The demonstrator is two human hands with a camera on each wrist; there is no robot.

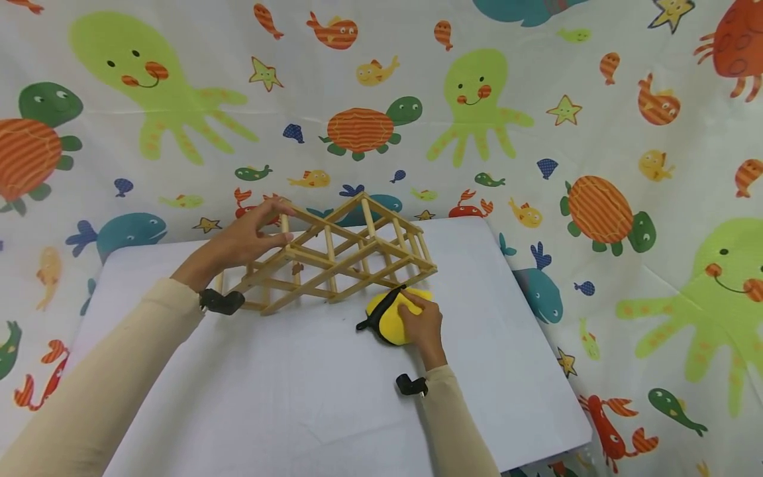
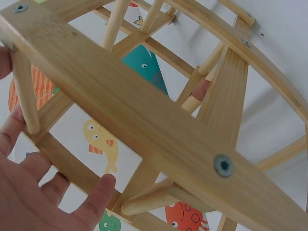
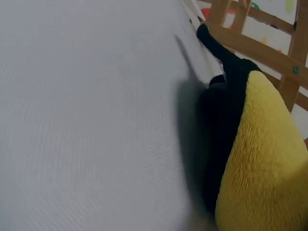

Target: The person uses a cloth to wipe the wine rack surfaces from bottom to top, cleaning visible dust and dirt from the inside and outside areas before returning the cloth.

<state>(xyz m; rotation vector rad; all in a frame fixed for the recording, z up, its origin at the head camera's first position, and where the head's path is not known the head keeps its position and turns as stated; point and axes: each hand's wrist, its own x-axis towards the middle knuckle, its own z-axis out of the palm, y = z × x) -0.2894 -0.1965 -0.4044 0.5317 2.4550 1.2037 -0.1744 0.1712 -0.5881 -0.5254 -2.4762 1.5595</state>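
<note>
A light wooden lattice rack, made of crossed slats joined by round dowels, stands expanded on the white table. My left hand grips its upper left end, thumb and fingers about the corner. Close up in the left wrist view, fingers of that hand lie against the slats. In front of the rack's right end, my right hand pinches a fuzzy yellow cloth pad with a black band and tab. The right wrist view shows its yellow pile and black edging, low over the table; the right hand is hidden there.
The white-covered table extends in front of the rack and to its right, where its edge slopes away. A curtain printed with sea animals hangs directly behind the rack and around the table.
</note>
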